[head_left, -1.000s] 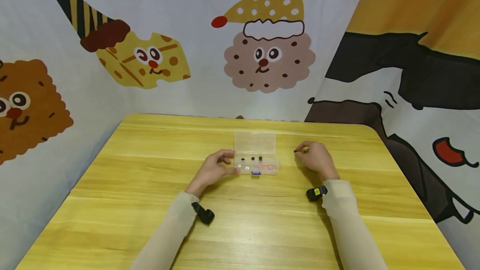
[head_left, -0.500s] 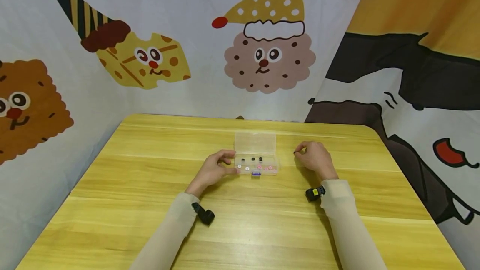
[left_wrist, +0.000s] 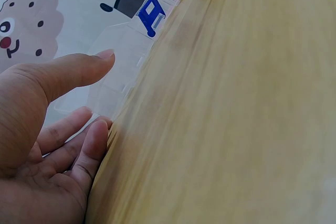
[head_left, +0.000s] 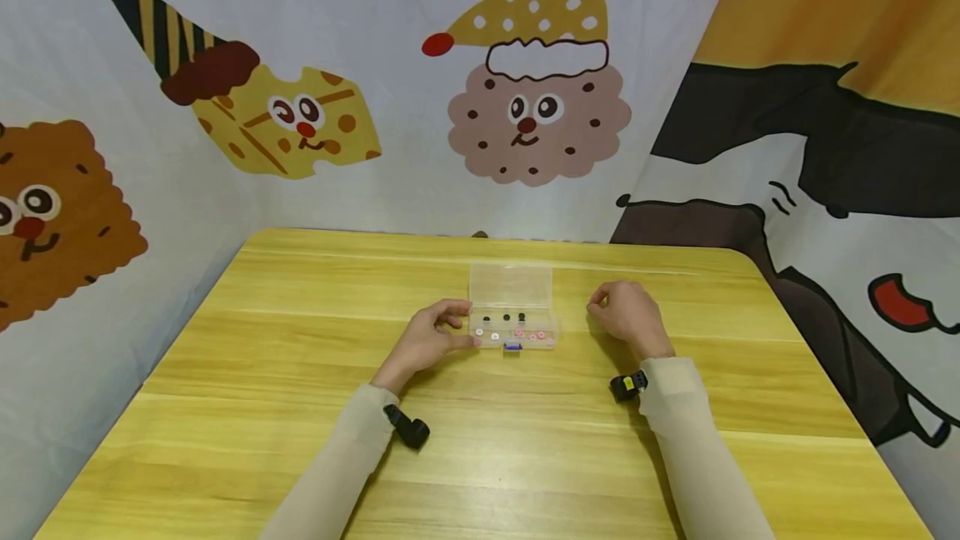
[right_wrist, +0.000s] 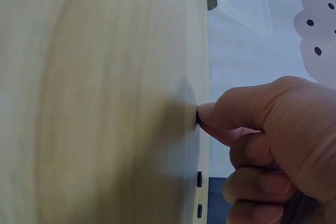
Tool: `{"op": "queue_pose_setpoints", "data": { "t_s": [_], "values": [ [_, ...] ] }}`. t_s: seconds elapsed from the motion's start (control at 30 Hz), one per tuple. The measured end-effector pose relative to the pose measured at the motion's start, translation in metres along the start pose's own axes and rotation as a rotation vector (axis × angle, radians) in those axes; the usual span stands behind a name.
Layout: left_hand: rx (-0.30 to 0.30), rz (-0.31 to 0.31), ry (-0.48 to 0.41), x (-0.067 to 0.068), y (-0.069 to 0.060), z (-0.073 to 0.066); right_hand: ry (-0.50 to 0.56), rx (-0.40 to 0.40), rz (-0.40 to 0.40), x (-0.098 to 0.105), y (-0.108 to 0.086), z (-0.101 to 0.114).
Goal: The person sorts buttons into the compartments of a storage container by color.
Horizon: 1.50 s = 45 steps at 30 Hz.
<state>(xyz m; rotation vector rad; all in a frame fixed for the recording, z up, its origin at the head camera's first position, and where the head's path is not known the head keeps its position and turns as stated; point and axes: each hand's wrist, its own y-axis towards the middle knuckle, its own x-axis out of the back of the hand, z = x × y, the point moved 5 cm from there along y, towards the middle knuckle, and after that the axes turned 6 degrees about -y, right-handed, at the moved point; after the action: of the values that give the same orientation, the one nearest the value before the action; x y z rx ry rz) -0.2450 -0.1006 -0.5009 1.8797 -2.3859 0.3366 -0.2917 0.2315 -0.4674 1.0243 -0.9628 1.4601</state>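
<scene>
A small clear plastic box point(head_left: 553, 328), its lid point(head_left: 510, 286) raised at the back, sits mid-table. Small black discs point(head_left: 506, 317) occupy its back row; white point(head_left: 494, 337) and pink point(head_left: 541, 336) button-like pieces lie in front. My left hand point(head_left: 429, 338) holds the box's left end between thumb and fingers. Right of the box, my right hand point(head_left: 630, 317) pinches a black disc point(right_wrist: 198, 116) at the tabletop, between thumb and forefinger; its other fingers curl in. Most of that disc is hidden by the fingertips.
Two more black discs, one nearer point(right_wrist: 199, 179) and one farther point(right_wrist: 199, 211), stand out on the table beside my right hand in the right wrist view. A blue latch point(head_left: 512, 347) juts from the box front. Cartoon-printed cloth point(head_left: 315, 207) hangs behind the wooden table point(head_left: 480, 457).
My right hand has shifted very slightly, and its fingertips now cover the black disc that showed at their tips before. My left hand and the box stay put.
</scene>
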Motion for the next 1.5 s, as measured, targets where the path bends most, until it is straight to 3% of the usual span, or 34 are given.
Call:
{"op": "queue_pose_setpoints", "data": {
  "t_s": [0.47, 0.87, 1.5],
  "values": [
    [-0.006, 0.001, 0.011, -0.002, 0.0, 0.001, 0.007, 0.02, -0.007, -0.001, -0.003, -0.006],
    [0.0, 0.004, 0.006, -0.001, 0.001, 0.002, 0.13, 0.019, -0.034, 0.005, -0.004, -0.004],
    [0.005, 0.003, -0.008, 0.001, 0.0, 0.0, 0.419, 0.053, -0.048, 0.007, -0.002, 0.007]
  ]
}}
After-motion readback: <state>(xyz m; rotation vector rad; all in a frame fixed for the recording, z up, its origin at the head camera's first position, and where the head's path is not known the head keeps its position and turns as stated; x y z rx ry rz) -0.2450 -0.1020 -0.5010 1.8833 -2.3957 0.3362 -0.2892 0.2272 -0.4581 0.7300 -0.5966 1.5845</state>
